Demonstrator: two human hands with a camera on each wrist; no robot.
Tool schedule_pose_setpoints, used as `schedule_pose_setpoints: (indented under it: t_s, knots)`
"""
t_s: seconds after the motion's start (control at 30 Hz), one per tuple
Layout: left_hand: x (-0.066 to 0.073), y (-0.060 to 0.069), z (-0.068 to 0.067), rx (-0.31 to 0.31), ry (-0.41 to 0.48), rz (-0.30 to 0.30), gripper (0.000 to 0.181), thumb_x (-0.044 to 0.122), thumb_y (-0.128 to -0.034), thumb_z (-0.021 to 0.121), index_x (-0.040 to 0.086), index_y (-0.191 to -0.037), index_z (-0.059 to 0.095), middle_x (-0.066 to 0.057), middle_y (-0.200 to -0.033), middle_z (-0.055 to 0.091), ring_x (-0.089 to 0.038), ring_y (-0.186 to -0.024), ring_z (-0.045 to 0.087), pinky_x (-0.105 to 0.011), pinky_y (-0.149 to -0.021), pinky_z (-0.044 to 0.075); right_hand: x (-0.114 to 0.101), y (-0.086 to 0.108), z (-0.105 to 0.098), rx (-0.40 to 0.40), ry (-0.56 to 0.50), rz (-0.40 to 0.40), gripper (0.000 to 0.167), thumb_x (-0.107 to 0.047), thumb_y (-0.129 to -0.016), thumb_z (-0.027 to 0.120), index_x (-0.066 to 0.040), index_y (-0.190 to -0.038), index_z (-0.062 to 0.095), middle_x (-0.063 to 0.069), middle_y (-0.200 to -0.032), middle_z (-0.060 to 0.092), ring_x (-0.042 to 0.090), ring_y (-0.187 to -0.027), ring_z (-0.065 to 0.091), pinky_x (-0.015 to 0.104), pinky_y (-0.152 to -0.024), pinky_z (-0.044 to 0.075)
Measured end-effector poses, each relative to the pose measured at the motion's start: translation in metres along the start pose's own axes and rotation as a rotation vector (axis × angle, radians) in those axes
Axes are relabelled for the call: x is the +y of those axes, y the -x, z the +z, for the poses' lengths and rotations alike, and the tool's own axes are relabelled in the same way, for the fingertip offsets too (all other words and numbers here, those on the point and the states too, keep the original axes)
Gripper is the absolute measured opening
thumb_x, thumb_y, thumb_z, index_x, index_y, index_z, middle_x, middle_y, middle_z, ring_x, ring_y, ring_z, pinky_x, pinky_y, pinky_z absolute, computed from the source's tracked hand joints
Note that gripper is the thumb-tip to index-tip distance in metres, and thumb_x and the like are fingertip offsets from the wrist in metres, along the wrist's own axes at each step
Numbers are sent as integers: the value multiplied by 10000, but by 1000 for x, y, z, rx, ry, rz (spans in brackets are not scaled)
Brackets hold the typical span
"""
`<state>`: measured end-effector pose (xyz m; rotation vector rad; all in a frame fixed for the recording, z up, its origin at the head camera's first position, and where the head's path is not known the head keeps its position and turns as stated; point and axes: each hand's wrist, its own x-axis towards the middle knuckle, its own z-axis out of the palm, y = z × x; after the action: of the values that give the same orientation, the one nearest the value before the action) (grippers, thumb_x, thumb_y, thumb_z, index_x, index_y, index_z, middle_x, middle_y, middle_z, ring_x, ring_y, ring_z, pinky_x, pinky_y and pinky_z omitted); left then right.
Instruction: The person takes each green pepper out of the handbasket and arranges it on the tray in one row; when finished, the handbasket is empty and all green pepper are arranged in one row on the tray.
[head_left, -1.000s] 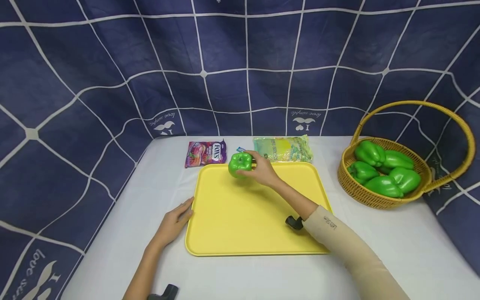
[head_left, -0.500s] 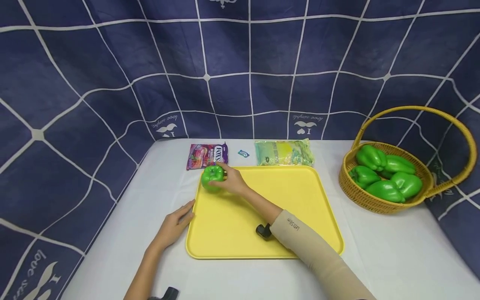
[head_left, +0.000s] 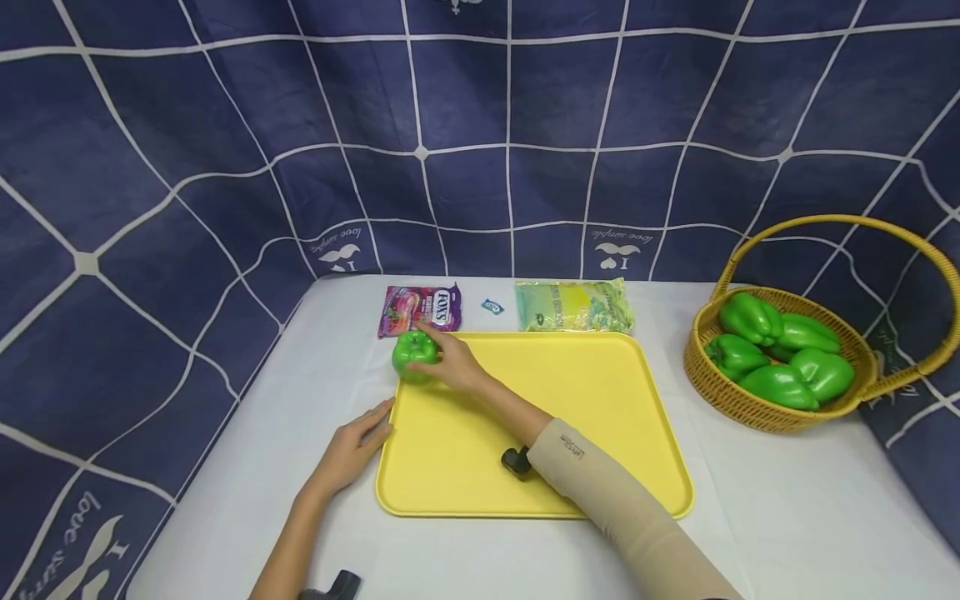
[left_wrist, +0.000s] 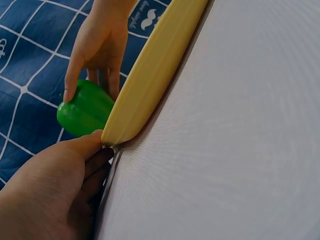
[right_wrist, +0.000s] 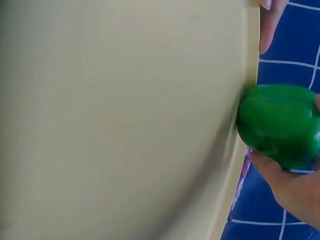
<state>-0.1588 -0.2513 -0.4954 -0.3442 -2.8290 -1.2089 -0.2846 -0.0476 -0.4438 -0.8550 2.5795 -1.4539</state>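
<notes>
My right hand [head_left: 456, 363] grips a green bell pepper [head_left: 411, 352] at the back left corner of the yellow tray [head_left: 525, 483]. In the right wrist view, the pepper [right_wrist: 277, 125] sits at the tray's rim, with thumb and fingers on either side of it. Whether it rests on the tray is hard to tell. My left hand [head_left: 348, 454] lies beside the tray's left edge, its fingers fairly straight and touching the rim. The left wrist view shows the left thumb against the tray's edge [left_wrist: 155, 60], close to the pepper [left_wrist: 85, 109]; the other fingertips are partly hidden.
A wicker basket [head_left: 712, 393] with several green peppers stands at the right, its handle arching up. Behind the tray lie a purple candy bag [head_left: 420, 310], a small blue wrapped sweet [head_left: 492, 307] and a green-yellow packet [head_left: 574, 305]. A dark checked cloth [head_left: 465, 192] hangs behind.
My right hand has carried the pepper leftward, from over the tray's back middle to its back left corner. The left hand stays at the tray's left edge. The view shifts slightly.
</notes>
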Motion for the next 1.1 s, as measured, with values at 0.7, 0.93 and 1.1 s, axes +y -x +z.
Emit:
schedule_pose_setpoints:
  t_s: [0.7,0.93,1.1]
  knots:
    - [1,0,0,14,-3,23,477,341,-960,491,173,-1399,415,-47,-1405,421,-278,-1284,381,-476,-1053,312,1,-1,-3,-77,-121,21,823,-309,-780,752,-197,-1457,298,101,-1420,397,197,-1240,437,283,-1036,358]
    - [1,-1,0,7,4,13,479,350,-960,487,179,-1402,410,-39,-1407,419,-263,-1292,373,-469,-1062,303,0,1,-6,-65,-94,10,854,-320,-768,760,-199,-1463,277,66,-1462,332,211,-1298,361,339,-1078,301]
    - [0,-1,0,-3,6,-11,485,363,-961,480,189,-1407,399,-18,-1419,402,-233,-1305,355,-447,-1077,286,-3,6,-23,-32,-27,-6,848,-343,-764,759,-191,-1455,292,65,-1469,313,241,-1339,283,427,-1092,263]
